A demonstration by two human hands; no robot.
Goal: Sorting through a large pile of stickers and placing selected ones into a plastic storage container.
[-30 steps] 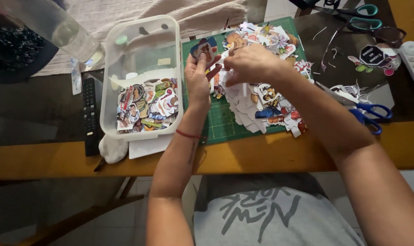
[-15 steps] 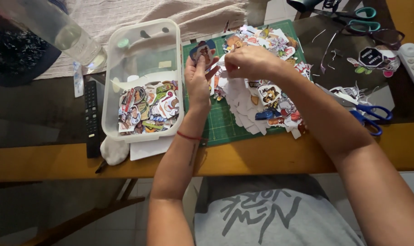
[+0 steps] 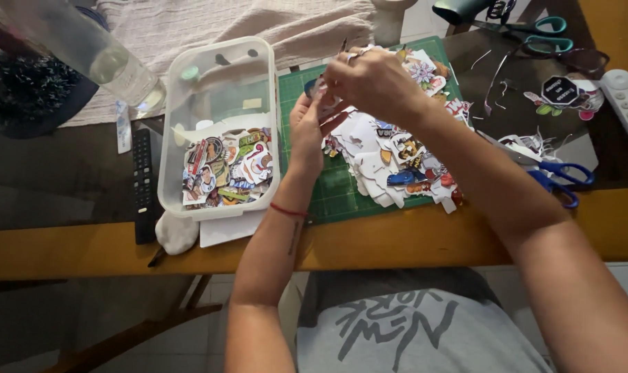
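My left hand [image 3: 308, 131] and my right hand [image 3: 370, 81] meet over the green cutting mat [image 3: 334, 193], both pinching one small paper sticker [image 3: 319, 88] between their fingertips. Under them lies a heap of cut-out stickers [image 3: 397, 155], white backs and coloured faces mixed. To the left stands a clear plastic tub [image 3: 220, 128] with several colourful stickers [image 3: 224, 166] in its near half. A red thread circles my left wrist.
Blue-handled scissors [image 3: 559, 178] lie right of the mat, teal-handled scissors [image 3: 538, 34] at the back right. A white remote [image 3: 624, 97], a black remote [image 3: 145, 183], a clear bottle [image 3: 93, 55] and a beige cloth [image 3: 210, 24] sit around. The table's wooden front edge [image 3: 397, 242] runs below.
Both hands have stayed together over the mat, working the small sticker between the fingertips; the right hand has shifted slightly over the left. The view has drifted a little.
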